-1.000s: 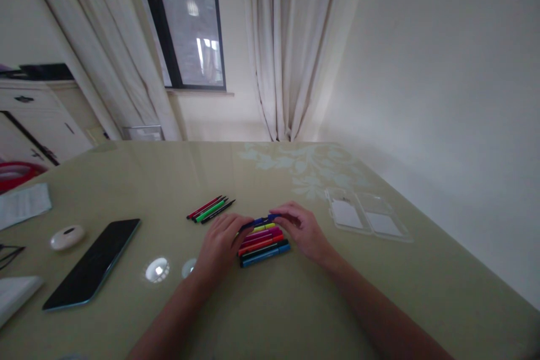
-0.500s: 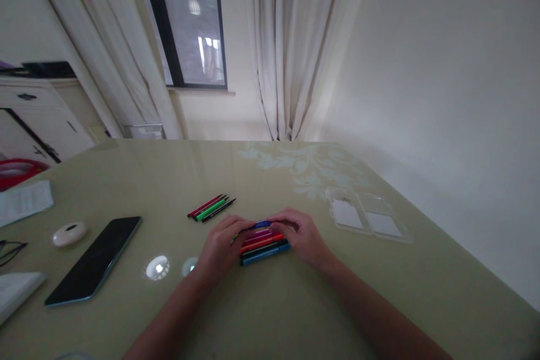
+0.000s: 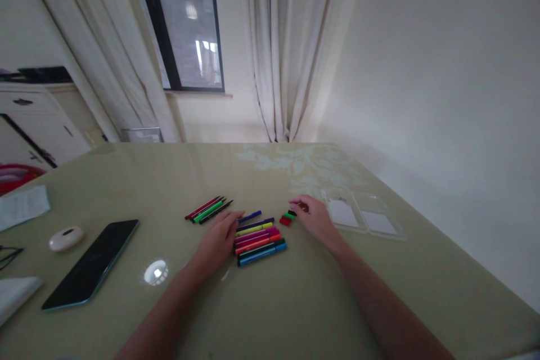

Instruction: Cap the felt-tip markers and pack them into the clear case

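Observation:
My left hand (image 3: 216, 241) is closed, its fingertips on the left end of a blue marker (image 3: 252, 216). Just in front of that marker lies a row of capped markers, among them a yellow marker (image 3: 254, 229), a red-orange marker (image 3: 258, 244) and a light blue marker (image 3: 262, 255). My right hand (image 3: 313, 217) is over a few small caps, with thumb and fingers drawn together; what they hold, if anything, is hidden. Beside its fingertips I see a red cap (image 3: 285, 221) and a green cap (image 3: 289, 215).
Uncapped markers, including a green one (image 3: 210, 211), lie in a group behind my left hand. An open clear plastic case (image 3: 365, 230) is at the right. On the left are a phone (image 3: 90, 264), a white oval case (image 3: 66, 238) and a folded cloth (image 3: 25, 207).
My right hand has moved away from the blue marker to the right, over the small caps. My left hand stays at the marker, and the caps have come into view.

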Demonstrator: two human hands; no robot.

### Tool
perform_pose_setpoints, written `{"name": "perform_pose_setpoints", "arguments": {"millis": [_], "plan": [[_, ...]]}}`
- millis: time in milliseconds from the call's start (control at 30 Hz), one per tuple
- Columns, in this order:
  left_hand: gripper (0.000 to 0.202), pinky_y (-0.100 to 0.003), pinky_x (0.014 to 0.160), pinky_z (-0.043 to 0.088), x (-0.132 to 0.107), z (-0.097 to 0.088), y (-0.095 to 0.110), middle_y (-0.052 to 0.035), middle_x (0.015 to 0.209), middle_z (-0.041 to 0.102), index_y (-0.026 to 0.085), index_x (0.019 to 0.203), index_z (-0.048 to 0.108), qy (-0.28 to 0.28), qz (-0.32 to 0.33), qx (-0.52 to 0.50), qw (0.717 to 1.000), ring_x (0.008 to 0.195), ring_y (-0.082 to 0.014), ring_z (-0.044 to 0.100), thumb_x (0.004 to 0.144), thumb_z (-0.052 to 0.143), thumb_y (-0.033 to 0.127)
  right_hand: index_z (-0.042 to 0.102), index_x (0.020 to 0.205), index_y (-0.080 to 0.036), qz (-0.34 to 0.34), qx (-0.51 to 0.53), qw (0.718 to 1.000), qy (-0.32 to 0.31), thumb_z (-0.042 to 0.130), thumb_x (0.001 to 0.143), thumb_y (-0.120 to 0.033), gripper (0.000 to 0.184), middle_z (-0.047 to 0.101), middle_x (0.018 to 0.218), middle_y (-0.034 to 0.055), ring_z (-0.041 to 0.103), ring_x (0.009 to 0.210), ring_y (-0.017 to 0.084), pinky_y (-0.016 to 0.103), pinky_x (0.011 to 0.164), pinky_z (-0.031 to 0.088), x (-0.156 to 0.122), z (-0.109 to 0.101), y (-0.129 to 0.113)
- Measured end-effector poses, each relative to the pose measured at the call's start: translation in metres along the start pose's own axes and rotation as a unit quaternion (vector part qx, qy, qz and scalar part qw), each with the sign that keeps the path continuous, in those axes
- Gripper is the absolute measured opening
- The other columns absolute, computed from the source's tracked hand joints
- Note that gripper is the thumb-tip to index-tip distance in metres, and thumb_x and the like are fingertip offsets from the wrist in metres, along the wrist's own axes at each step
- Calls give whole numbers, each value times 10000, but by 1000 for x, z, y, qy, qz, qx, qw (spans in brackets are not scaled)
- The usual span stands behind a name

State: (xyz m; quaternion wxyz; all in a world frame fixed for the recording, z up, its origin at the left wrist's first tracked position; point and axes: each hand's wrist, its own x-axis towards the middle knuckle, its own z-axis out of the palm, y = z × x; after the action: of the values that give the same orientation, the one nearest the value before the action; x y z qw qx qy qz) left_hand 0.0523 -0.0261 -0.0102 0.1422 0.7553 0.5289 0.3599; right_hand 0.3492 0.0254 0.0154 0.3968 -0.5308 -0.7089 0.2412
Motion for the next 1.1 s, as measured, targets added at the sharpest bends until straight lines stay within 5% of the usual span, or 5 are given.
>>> {"name": "perform_pose_setpoints", "arguments": {"millis": [367,600,800,933,1100], "plan": [[279,-385,936,522,-6,-7,21,-72,1078,735,239,1090,725,-97,10,-13,995,1027,-243,674,1018,508,399,758,967,-185,10,-198,978,-65,608,930,-159,157,718,1043,85,691,914,192,299,836,512,-6,-2,2],[353,-447,998,492,-2,-20,-8,-121,1162,696,182,1185,703,58,-105,164,979,1090,-285,631,1017,421,311,751,974,-179,8,-233,970,-71,607,942,-166,148,727,1039,88,684,964,202,299,869,492,-6,0,6],[317,-478,905,503,-8,-28,-12,-140,1192,639,205,1158,706,39,-143,316,937,1095,-344,589,989,484,356,711,1017,-207,1,-158,987,-6,575,969,-233,146,768,969,73,703,851,211,328,768,508,-5,2,2],[222,-504,932,494,-6,-25,-9,-125,1122,682,218,1020,693,59,-116,248,960,1075,-342,612,967,501,318,706,1008,-211,-16,-9,1000,-8,608,940,-268,133,775,943,55,719,820,193,319,750,541,-7,2,-13],[225,-422,886,547,0,-18,4,-72,1035,751,221,1043,674,52,-81,-26,995,981,-270,693,962,540,382,740,1011,-214,-35,87,995,-36,655,918,-313,160,785,977,59,732,881,201,349,832,573,-11,4,-27]]}}
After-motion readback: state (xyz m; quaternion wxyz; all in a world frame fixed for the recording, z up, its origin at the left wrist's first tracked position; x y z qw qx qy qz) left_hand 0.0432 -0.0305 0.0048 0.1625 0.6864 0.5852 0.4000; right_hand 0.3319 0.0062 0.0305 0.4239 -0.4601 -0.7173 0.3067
